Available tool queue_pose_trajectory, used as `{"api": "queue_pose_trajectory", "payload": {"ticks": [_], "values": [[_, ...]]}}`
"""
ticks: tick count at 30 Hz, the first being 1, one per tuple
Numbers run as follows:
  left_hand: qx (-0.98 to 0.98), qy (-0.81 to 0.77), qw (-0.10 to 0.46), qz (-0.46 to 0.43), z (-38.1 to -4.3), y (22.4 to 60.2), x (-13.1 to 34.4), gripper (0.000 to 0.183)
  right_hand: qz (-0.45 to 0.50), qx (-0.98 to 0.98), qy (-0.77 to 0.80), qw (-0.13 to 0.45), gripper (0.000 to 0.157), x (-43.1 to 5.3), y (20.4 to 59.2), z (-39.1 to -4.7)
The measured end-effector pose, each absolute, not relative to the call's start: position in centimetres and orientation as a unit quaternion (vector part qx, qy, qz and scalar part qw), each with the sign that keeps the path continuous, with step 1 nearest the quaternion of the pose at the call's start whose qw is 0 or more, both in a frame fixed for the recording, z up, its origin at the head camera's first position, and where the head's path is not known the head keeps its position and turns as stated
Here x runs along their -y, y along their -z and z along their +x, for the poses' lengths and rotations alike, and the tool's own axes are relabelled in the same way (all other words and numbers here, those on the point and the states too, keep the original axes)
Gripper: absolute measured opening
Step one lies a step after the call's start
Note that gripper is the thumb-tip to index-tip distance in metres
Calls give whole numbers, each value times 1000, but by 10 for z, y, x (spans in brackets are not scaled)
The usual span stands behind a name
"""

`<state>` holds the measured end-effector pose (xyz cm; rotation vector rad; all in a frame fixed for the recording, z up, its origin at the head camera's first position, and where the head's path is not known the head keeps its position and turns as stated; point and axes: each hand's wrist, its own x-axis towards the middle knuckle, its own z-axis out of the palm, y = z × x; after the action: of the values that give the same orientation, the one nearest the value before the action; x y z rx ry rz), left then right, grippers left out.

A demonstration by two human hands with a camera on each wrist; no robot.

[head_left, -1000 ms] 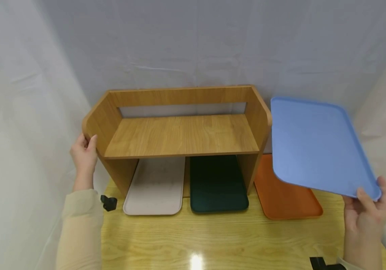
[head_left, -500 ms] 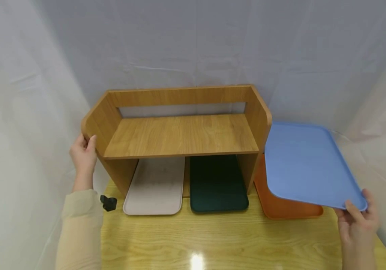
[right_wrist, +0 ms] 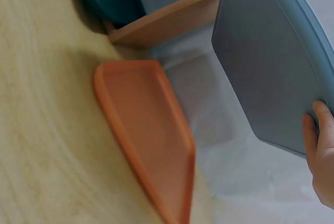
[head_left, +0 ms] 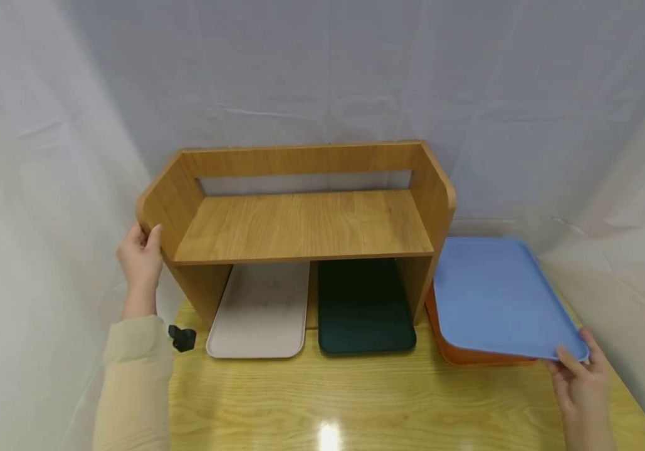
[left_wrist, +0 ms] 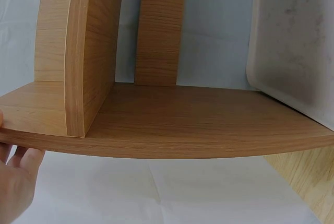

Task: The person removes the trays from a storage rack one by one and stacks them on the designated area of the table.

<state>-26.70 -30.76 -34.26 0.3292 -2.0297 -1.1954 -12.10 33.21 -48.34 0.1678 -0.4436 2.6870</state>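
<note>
My right hand [head_left: 583, 385] pinches the near right corner of a blue tray [head_left: 497, 297], thumb on top and fingers beneath. In the right wrist view the tray's grey-looking underside [right_wrist: 266, 62] hangs above an orange tray [right_wrist: 148, 125], with a gap between them. From the head, only the left and front edges of the orange tray [head_left: 463, 356] show. My left hand [head_left: 140, 257] grips the left side panel of a wooden shelf unit [head_left: 305, 225], thumb on the inner side. In the left wrist view, part of that hand [left_wrist: 18, 182] shows at the panel's edge.
Under the shelf lie a pale tray [head_left: 260, 313] on the left and a dark green tray [head_left: 366, 307] on the right, both jutting out in front. The wooden table [head_left: 299, 401] carries everything. White sheeting [head_left: 322, 75] hangs behind and at the sides.
My right hand has brought the blue tray down and to the left, so it now covers most of the orange tray from above. The left hand and the shelf have stayed in place.
</note>
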Motion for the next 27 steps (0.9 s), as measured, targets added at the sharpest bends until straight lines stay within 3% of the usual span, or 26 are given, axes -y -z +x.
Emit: {"api": "queue_pose_trajectory", "payload": {"ticks": [27], "values": [[785,488,362,122,-268,344,307,27,-14,235,-966,110,45,-352,540,-128]]}}
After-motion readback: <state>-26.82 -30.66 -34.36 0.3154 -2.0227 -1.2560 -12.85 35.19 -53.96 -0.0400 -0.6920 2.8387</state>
